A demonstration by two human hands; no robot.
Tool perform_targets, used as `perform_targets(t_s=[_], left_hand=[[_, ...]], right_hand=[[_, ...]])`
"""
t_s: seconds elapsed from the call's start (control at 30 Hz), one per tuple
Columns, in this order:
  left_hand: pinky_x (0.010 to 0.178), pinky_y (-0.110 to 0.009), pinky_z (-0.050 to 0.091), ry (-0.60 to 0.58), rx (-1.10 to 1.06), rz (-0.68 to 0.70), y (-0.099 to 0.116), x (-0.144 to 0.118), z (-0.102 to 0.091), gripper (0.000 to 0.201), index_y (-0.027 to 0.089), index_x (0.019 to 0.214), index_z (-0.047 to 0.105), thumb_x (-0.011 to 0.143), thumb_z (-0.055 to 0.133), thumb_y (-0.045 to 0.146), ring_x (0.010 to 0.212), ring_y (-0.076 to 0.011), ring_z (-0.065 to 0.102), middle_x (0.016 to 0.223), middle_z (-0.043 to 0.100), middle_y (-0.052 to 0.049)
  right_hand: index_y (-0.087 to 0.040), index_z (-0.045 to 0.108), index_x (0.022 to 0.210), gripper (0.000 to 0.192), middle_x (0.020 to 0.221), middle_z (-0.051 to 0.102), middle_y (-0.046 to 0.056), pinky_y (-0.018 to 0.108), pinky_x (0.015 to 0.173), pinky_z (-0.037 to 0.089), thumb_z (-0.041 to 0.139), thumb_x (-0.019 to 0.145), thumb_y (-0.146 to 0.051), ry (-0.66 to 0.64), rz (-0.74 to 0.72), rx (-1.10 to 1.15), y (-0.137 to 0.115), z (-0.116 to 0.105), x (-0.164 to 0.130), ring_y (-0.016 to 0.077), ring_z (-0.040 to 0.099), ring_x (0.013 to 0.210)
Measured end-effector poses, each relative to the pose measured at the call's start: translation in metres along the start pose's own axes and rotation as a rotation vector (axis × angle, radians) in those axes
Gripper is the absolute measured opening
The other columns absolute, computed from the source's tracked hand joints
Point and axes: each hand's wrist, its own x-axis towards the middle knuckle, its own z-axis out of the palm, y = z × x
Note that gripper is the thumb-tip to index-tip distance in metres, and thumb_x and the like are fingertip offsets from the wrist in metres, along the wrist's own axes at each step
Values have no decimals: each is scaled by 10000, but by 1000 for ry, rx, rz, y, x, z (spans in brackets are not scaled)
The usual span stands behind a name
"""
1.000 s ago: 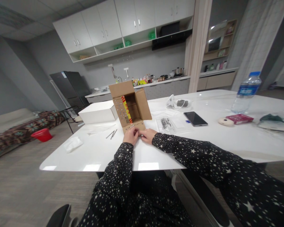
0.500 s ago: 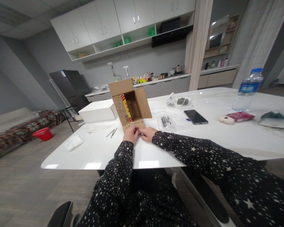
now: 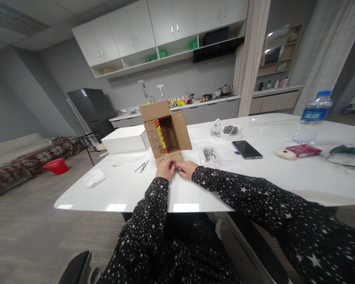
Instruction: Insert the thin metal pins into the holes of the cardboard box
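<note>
An open brown cardboard box [image 3: 165, 132] lies on its side on the white table [image 3: 254, 181], its mouth towards me. Rows of small metal studs show on its left flap and on its bottom flap [image 3: 169, 158]. My left hand [image 3: 165, 169] and my right hand [image 3: 185, 169] meet fingertip to fingertip at that flap's near edge. Their fingers are curled and pinched together around a small metal piece [image 3: 178, 169], too small to make out. Both star-patterned sleeves rest on the table.
A white box [image 3: 124, 140] stands left of the cardboard box, with loose nails [image 3: 141, 167] and a tissue [image 3: 94, 177] nearby. To the right lie a clear bag of nails [image 3: 208, 154], a phone [image 3: 246, 149], a red packet [image 3: 303, 150] and a water bottle [image 3: 312, 118].
Both hands stay pinched together at the flap's edge with only slight finger movement. The view has shifted a little with my head.
</note>
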Motion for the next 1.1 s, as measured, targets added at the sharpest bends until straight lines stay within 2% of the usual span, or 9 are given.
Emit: perform_targets(t_s=[0.83, 1.1], left_hand=[[767, -316, 481, 3, 5, 1, -2, 0, 1, 127, 180, 851, 607, 781, 502, 169, 729, -158, 575, 839, 649, -42], [900, -403, 428, 36, 114, 34, -5, 1, 1, 182, 192, 932, 616, 784, 512, 172, 977, -228, 557, 995, 639, -74]], right_hand=[[-186, 600, 1058, 261, 944, 690, 67, 279, 786, 414, 479, 826, -192, -4, -2, -1, 2, 2, 1, 190, 623, 863], [-186, 596, 1022, 229, 935, 689, 66, 275, 766, 412, 482, 823, -196, 4, -7, -17, 1, 2, 1, 187, 624, 843]])
